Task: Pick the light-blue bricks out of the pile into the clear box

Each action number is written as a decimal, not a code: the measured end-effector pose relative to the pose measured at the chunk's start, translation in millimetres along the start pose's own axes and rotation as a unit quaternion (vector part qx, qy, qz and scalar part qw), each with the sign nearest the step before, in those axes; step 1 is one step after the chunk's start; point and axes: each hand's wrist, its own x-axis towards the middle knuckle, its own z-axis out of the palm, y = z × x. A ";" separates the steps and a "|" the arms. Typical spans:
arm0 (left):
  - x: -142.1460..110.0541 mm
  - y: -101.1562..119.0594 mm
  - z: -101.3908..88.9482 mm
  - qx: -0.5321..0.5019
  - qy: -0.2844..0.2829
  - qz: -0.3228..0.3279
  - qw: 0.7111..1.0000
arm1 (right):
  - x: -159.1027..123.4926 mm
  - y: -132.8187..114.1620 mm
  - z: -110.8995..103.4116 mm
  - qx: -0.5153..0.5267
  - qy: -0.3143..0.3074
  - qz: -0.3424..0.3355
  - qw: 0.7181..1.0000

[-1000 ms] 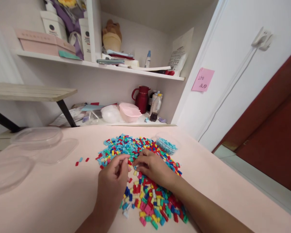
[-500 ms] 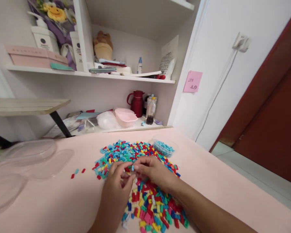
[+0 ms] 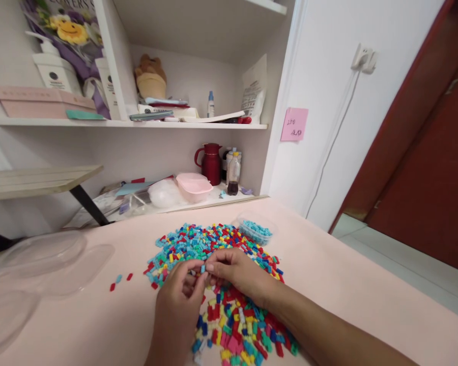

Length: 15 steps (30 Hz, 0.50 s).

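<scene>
The left hand (image 3: 179,284) and right hand (image 3: 236,272) together pinch one light-blue brick (image 3: 203,269), a grip that probably suits its smallness. Mixed bricks (image 3: 193,245) spread beneath and around the grip; beyond, rightward, a clear container (image 3: 273,230) (its walls likely keeping them together) holds blue bricks (image 3: 255,229).

Left hand (image 3: 178,288) and right hand (image 3: 244,274) close together, fingertips (image 3: 209,268) in a pinch, right forearm (image 3: 313,321) aslant.

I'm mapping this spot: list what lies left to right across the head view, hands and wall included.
Clear plastic piece, first red brick, loose blue brick, second red brick, left hand, pinched blue brick, right hand, pink note, wall socket.
</scene>
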 end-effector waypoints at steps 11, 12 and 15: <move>1.9 -5.0 -2.9 0.002 0.017 0.037 0.999 | 2.9 7.2 0.1 -0.029 0.012 -0.029 0.999; 1.8 -4.8 -3.0 0.000 0.018 0.032 0.999 | 3.3 7.7 -0.1 -0.033 0.016 -0.036 0.999; 1.7 -3.6 -2.7 -0.013 0.017 0.016 1.000 | 4.0 7.1 -0.6 -0.048 0.040 -0.051 0.997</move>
